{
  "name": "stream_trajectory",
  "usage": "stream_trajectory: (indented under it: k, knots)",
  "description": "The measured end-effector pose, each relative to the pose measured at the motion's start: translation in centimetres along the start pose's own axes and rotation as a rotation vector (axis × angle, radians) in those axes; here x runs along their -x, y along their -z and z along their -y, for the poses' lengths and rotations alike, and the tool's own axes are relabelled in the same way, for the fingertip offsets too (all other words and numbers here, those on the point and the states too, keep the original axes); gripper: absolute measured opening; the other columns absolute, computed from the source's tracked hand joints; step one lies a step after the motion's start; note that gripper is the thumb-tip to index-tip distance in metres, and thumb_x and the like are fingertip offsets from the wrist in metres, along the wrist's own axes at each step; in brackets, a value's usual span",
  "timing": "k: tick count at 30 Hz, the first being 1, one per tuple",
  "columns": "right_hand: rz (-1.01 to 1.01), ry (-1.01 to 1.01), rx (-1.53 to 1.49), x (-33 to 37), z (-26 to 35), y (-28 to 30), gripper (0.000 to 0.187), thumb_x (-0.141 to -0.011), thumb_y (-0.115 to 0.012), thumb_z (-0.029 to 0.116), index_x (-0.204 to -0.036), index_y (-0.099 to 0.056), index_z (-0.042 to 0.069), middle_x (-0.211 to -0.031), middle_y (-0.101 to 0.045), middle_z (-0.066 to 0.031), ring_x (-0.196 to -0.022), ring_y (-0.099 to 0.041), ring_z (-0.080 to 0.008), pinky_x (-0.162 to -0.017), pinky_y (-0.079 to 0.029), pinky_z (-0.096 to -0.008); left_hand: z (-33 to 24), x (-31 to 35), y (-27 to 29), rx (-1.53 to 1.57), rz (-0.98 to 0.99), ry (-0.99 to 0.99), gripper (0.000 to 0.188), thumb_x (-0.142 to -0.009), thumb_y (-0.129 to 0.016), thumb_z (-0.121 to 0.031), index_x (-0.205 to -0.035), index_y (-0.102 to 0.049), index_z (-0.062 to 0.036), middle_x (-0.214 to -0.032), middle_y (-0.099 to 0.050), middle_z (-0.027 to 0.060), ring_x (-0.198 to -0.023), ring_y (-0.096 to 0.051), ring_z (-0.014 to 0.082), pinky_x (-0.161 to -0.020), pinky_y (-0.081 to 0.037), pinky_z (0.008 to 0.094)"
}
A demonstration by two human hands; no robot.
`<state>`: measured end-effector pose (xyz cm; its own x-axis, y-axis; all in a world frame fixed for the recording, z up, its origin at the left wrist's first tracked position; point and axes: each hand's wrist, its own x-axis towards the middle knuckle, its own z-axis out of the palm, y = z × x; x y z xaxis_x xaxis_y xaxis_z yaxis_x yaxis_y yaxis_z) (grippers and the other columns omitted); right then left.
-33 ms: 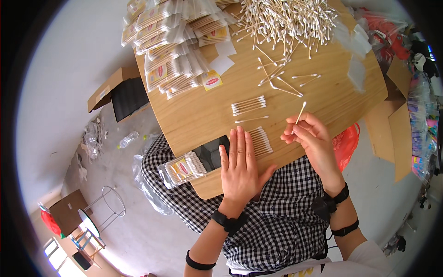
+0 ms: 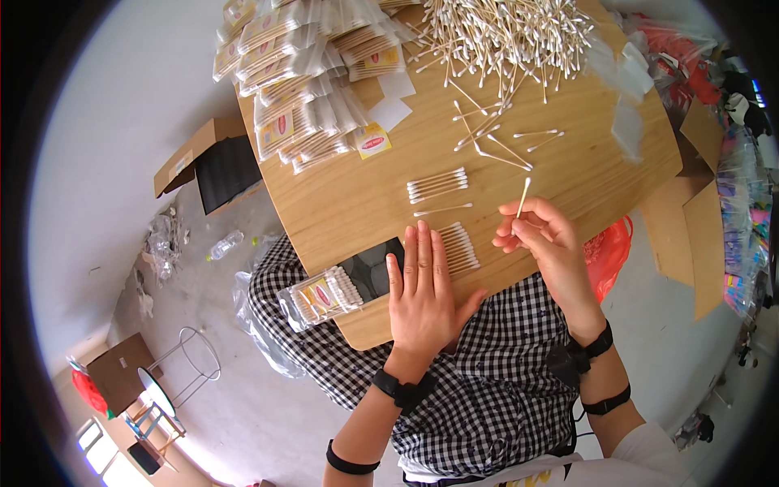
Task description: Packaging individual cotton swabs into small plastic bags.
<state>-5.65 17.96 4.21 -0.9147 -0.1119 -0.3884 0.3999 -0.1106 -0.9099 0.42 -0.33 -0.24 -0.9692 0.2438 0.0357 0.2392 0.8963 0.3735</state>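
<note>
My left hand lies flat near the table's front edge, fingers stretched out, partly over a row of cotton swabs. Beside its fingertips, to the left, is a black pad. A filled clear bag of swabs with a yellow label sits at the pad's left end. My right hand is raised on the right, thumb and fingers pinched round one cotton swab, held almost upright. Between and beyond the hands lie a neat row of several swabs and a single swab.
A large heap of loose swabs covers the table's far side. Stacked filled packets stand far left, next to a yellow label card. Clear bags lie at the right edge. Cardboard boxes flank the table.
The swab in my right hand has tipped slightly to the left, its top end shifting left. My left hand has stayed in place.
</note>
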Motion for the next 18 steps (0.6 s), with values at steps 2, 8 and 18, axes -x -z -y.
stream_trajectory:
  k: [2,8,18]
  knots:
    - [-0.039,0.218,0.324,-0.7,-0.5,-0.2,0.014,-0.092,-0.056,0.004,-0.105,-0.062,0.001,-0.091,-0.063,-0.0074,-0.085,-0.064,-0.0182,-0.072,-0.050,-0.0278,-0.1,-0.2,0.0,-0.012,0.028,-0.003,0.100,-0.080,-0.059,-0.061,-0.143,-0.026,0.0097,-0.152,-0.025,0.0258,-0.143,-0.020,0.0374,-0.114,-0.013,0.0555]
    - [-0.097,0.667,0.944,-3.6,-0.6,-1.4,0.022,-0.080,-0.064,-0.004,-0.101,-0.065,0.003,-0.090,-0.058,-0.0093,-0.080,-0.061,-0.0251,-0.071,-0.050,-0.0334,-0.1,-0.2,-0.1,-0.023,0.034,0.004,0.101,-0.081,-0.057,-0.063,-0.143,-0.027,0.0099,-0.152,-0.025,0.0256,-0.143,-0.020,0.0366,-0.114,-0.012,0.0555]
    - [0.081,0.791,1.121,-2.7,-0.4,-2.1,0.015,-0.072,-0.068,0.001,-0.084,-0.060,0.006,-0.086,-0.056,-0.0054,-0.083,-0.056,-0.0242,-0.075,-0.047,-0.0366,-0.2,-0.5,0.1,-0.040,0.064,0.007,0.102,-0.080,-0.054,-0.066,-0.142,-0.028,0.0108,-0.151,-0.026,0.0270,-0.143,-0.022,0.0367,-0.114,-0.016,0.0540]
